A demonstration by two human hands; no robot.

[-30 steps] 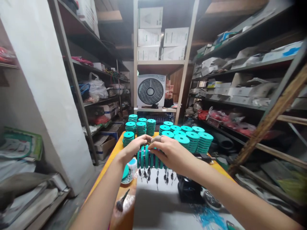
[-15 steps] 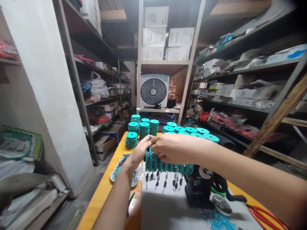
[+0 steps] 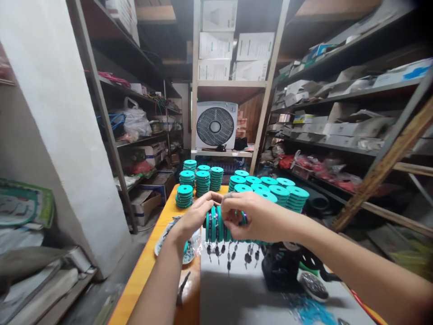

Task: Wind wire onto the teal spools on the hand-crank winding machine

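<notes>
Near the frame's centre, a row of teal spools is touched by the loosely bent fingers of the left hand; the right hand's are curled, any grip indiscernible.

white wall left, loaded shelves right, grey floor between.

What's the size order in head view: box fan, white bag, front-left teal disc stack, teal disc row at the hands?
1. Box fan
2. White bag
3. Front-left teal disc stack
Unranked: teal disc row, partly hidden by the right hand
</notes>
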